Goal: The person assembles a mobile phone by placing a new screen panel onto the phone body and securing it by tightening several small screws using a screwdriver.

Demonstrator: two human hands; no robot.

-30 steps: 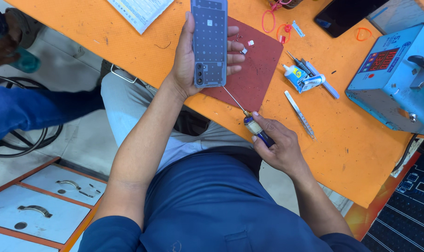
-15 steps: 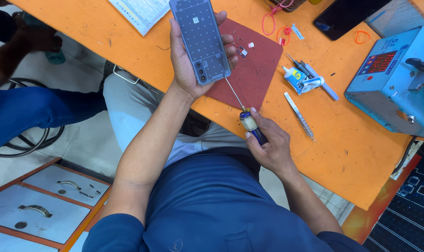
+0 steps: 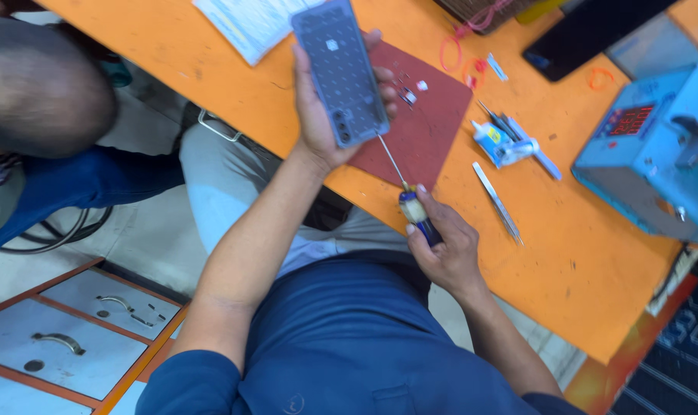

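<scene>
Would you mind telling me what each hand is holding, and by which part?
The left hand grips the phone around its lower edges, from behind. The right hand holds the screwdriver by its handle, its tip at the phone's lower corner.

A: Phone [image 3: 340, 73] in left hand [image 3: 318, 115], what finish?
B: Grey plastic-looking back, matt, dotted texture. Screwdriver [image 3: 410, 196] just below it: thin bright metal shaft, glossy blue and cream plastic handle.
A: Mat [image 3: 433, 123] right of the phone?
B: Dark red, matt, looks rubbery. Desk [image 3: 580, 253] under it is orange, smooth, scuffed, low sheen.
A: Further right of the phone?
B: Tweezers [image 3: 496, 201], shiny metal. Blue box [image 3: 649, 154], painted, matt. Papers [image 3: 245, 23] left of the phone, plain paper.
</scene>
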